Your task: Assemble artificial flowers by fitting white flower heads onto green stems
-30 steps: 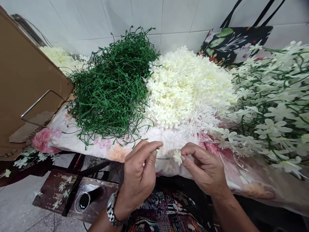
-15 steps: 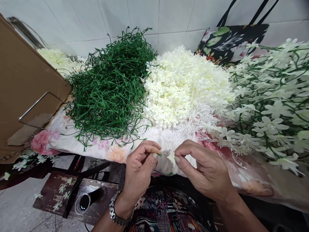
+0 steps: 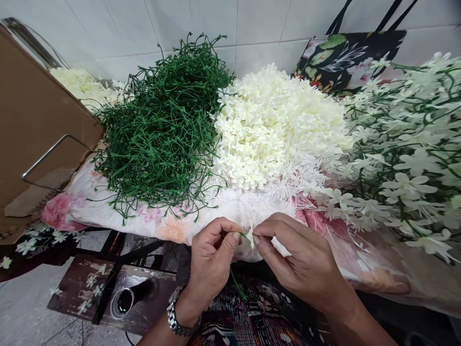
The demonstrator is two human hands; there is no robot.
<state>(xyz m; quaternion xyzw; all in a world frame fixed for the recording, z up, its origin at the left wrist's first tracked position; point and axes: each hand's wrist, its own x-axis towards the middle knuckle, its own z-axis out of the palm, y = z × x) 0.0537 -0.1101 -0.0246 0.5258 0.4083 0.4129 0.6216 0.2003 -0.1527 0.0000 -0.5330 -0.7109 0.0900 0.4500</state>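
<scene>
At the counter (image 3: 237,204): left hand (image 3: 211,262) pinches thin green plastic stem (image 3: 244,235); right hand (image 3: 302,262) pinches small cream fabric blossom (image 3: 250,238). Keep stem tip centred.

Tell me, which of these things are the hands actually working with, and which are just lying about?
In use: left hand pinching a green stem; right hand pinching a white flower; stem pile; flower pile; flowered sprays.
Lying about: floral bag; cardboard box; black pot on the low stool.
</scene>
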